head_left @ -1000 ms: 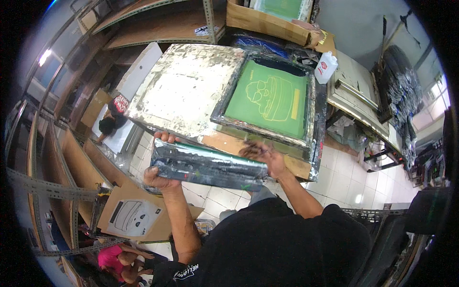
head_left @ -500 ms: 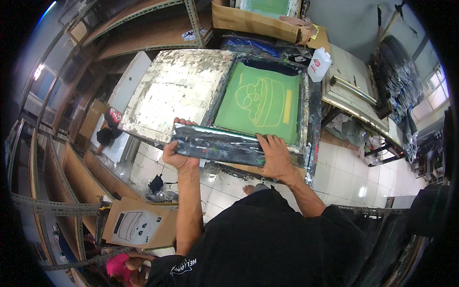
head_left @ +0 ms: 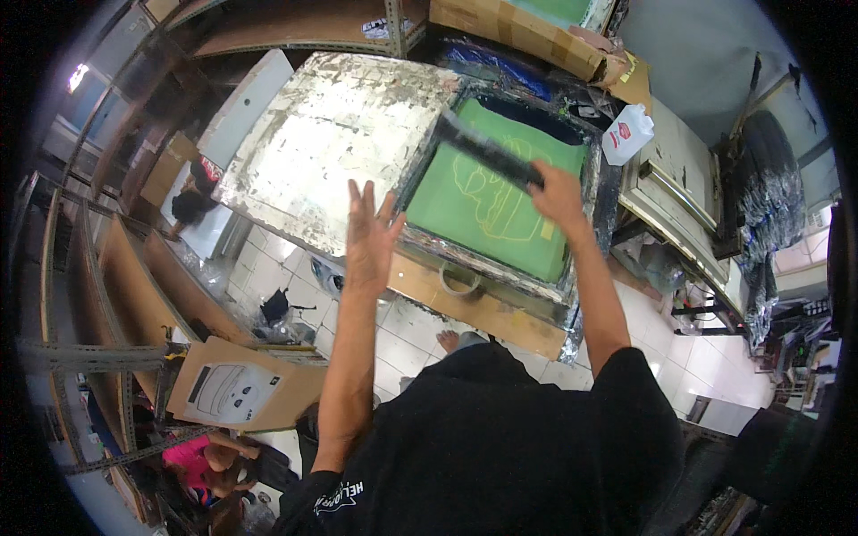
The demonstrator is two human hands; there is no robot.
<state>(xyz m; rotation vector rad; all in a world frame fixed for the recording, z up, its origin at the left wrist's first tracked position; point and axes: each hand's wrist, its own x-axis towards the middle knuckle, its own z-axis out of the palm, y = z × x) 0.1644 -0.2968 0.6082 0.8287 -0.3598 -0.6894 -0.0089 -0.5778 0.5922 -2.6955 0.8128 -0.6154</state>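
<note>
My right hand (head_left: 560, 198) grips one end of a dark squeegee (head_left: 490, 154), which slants over the green printing screen (head_left: 447, 217). A pale line drawing of a figure shows on the mesh, partly covered by the squeegee. Dark ink (head_left: 527, 118) lies along the screen's far edge. My left hand (head_left: 371, 234) is open with fingers spread, holding nothing. It hovers over the near edge of the worn, pale board (head_left: 308, 152), just left of the screen frame. Whether the squeegee touches the mesh I cannot tell.
A white plastic bottle (head_left: 628, 134) stands at the screen's far right corner. Beyond the table is a cardboard box (head_left: 518, 34). A tape roll (head_left: 459, 280) sits on the ledge below the frame. Two people are at the left, one at lower left in pink (head_left: 189, 460).
My left hand has let go of the squeegee and spread its fingers. My right hand has carried the squeegee from the screen's near edge up over the mesh and turned it slantwise.
</note>
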